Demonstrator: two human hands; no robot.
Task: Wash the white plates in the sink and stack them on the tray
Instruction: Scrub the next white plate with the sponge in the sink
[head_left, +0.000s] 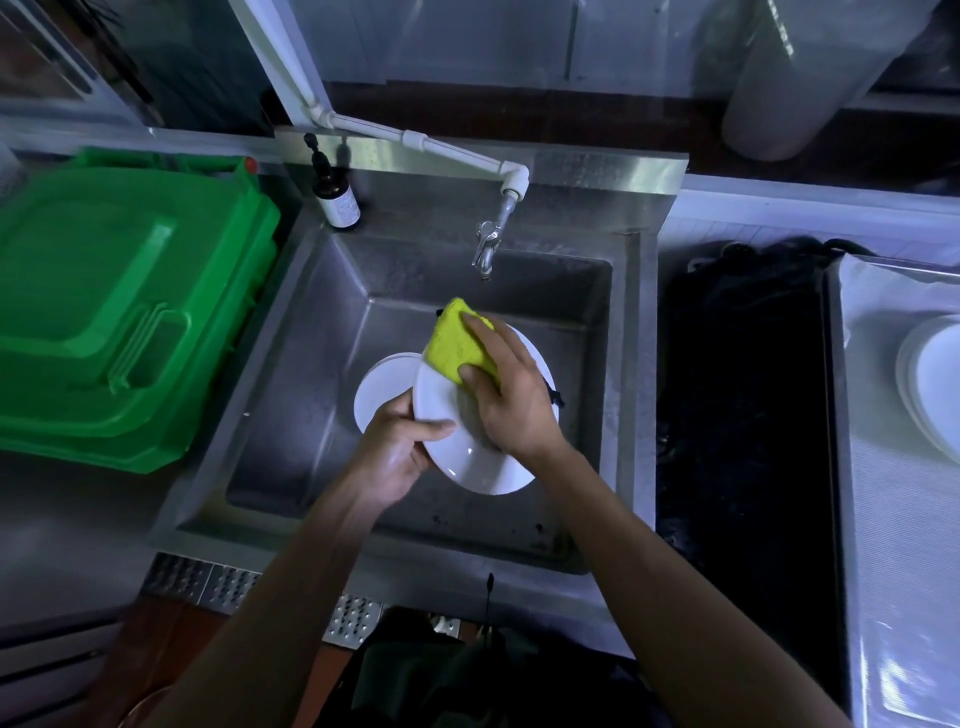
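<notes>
Over the steel sink (291, 395) my left hand (400, 452) grips the left rim of a white plate (467, 462), thumb on its face, holding it tilted. My right hand (511, 400) holds a yellow-green sponge (457, 343) against the plate's upper part. Another white plate (382, 389) lies on the sink floor behind and to the left. At the far right, several white plates (935, 384) sit stacked on a metal tray (883, 519), cut off by the frame edge.
A metal tap (485, 249) on a white pipe hangs over the sink's back; no water stream shows. A dark soap bottle (335, 197) stands at the back left corner. A green bin lid (119, 312) lies left. A dark gap (737, 389) separates sink and tray.
</notes>
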